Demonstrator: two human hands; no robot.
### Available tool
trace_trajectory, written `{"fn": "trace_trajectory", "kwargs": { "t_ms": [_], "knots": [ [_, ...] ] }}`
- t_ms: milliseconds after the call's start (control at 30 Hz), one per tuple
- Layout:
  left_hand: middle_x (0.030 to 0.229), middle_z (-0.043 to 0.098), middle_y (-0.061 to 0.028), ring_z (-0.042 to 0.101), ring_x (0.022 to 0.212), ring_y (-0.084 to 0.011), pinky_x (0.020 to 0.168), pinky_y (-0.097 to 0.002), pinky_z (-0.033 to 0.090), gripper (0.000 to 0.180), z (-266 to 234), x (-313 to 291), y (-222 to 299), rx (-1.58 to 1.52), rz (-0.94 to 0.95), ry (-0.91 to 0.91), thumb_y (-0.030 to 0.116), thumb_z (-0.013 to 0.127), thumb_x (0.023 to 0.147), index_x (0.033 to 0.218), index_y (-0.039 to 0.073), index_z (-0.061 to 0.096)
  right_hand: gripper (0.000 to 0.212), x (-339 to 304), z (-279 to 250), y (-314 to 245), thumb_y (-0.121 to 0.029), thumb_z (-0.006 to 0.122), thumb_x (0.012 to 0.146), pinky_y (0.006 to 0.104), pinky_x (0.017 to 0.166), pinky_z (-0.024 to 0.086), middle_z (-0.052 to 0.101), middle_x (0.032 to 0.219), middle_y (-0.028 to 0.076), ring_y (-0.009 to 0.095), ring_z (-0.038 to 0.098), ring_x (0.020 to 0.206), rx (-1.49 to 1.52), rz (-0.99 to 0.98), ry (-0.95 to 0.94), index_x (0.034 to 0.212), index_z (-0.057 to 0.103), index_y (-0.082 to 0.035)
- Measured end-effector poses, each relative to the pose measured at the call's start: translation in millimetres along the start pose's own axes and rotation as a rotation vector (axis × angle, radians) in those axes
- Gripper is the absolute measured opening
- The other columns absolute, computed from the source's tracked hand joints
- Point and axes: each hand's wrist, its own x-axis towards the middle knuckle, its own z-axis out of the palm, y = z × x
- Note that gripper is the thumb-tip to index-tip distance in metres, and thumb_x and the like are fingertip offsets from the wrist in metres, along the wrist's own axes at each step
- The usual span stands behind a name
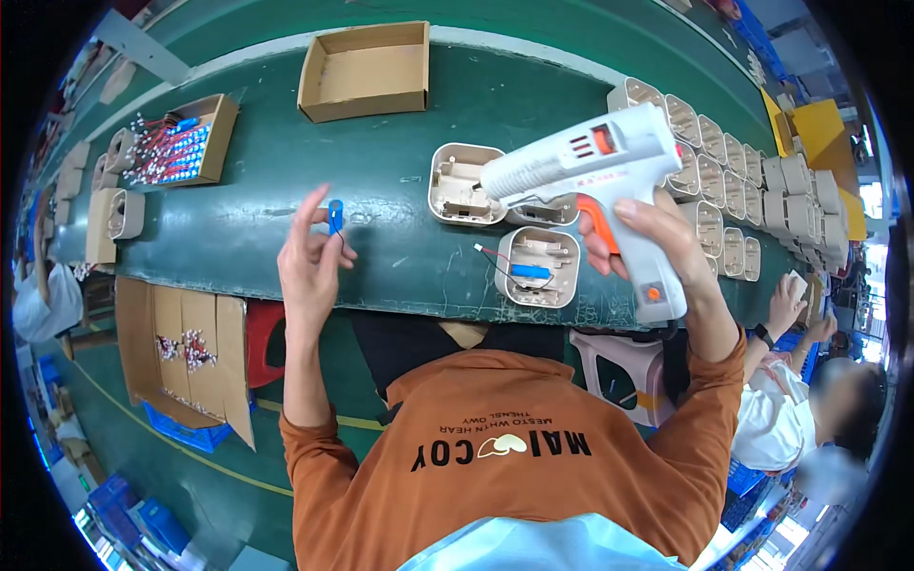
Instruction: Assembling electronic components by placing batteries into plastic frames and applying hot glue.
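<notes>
A white hot glue gun [595, 162] with an orange trigger is gripped in my right hand [657, 233], held above the green table. Its nozzle points left, over an open beige plastic housing [440, 195]. A second housing shows partly beneath the gun. Nearer me, another beige housing [571, 249] holds a blue cylindrical battery [530, 272]; its red and black wires run out to a white connector over the rim. To the left, my left hand [309, 257] is raised over the table's near part, fingers closed on a blue battery [335, 215] with a dark wire hanging from it.
Rows of beige housings [709, 181] are stacked at right. An open cardboard box [367, 81] stands at the far side; a cardboard tray [224, 138] of wired blue batteries lies left. Below the table's left edge is a large carton [181, 314]. A co-worker [790, 409] sits at right.
</notes>
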Motion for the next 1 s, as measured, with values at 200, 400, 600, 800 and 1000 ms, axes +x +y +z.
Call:
{"fn": "trace_trajectory", "kwargs": {
  "t_ms": [200,400,600,800,1000],
  "knots": [
    [0.106,0.059,-0.015,0.064,0.065,-0.0149,0.053,-0.0223,0.051,0.033,4.8,-7.2,-9.3,-0.204,-0.189,-0.137,-0.002,0.046,0.096,0.128,0.001,0.053,0.037,25.0,2.4,-1.8,-0.034,0.056,0.09,0.0247,0.05,0.04,0.057,0.069,0.006,0.013,0.055,0.058,-0.07,0.075,-0.001,0.093,0.06,0.002],
    [0.109,0.061,-0.0206,0.066,0.073,-0.0198,0.059,-0.0239,0.051,0.039,19.7,11.0,-9.0,-0.644,-0.354,-0.2,0.024,0.042,0.103,0.134,0.002,0.045,0.043,19.1,-12.7,5.5,-0.033,0.057,0.087,0.0255,0.047,0.042,0.057,0.077,0.01,0.014,0.053,0.056,-0.079,0.069,-0.004,0.104,0.055,0.006],
    [0.107,0.064,-0.022,0.067,0.076,-0.0202,0.063,-0.0233,0.052,0.049,32.9,25.3,3.4,-0.468,-0.337,-0.349,-0.002,0.058,0.089,0.134,-0.001,0.041,0.042,17.7,-12.1,5.1,-0.033,0.055,0.089,0.0244,0.049,0.046,0.062,0.078,0.012,0.018,0.064,0.069,-0.028,-0.02,-0.035,0.102,0.059,0.006],
    [0.103,0.066,-0.0204,0.068,0.077,-0.0191,0.069,-0.0248,0.055,0.029,46.1,20.5,8.5,-0.477,-0.446,-0.41,0.0,0.058,0.091,0.118,-0.005,0.049,0.048,9.2,-7.4,15.6,-0.032,0.056,0.087,0.0238,0.05,0.048,0.065,0.085,0.017,0.022,0.067,0.076,0.158,-0.12,-0.139,0.114,0.056,0.008],
    [0.093,0.067,-0.014,0.066,0.071,-0.0142,0.068,-0.0239,0.055,0.022,48.4,16.3,21.6,-0.57,-0.544,-0.358,0.004,0.063,0.09,0.109,-0.006,0.056,0.056,5.8,0.7,21.7,-0.038,0.06,0.081,0.0236,0.046,0.048,0.064,0.084,0.018,0.024,0.067,0.076,0.121,-0.073,-0.145,0.111,0.056,0.01]
  ]
}}
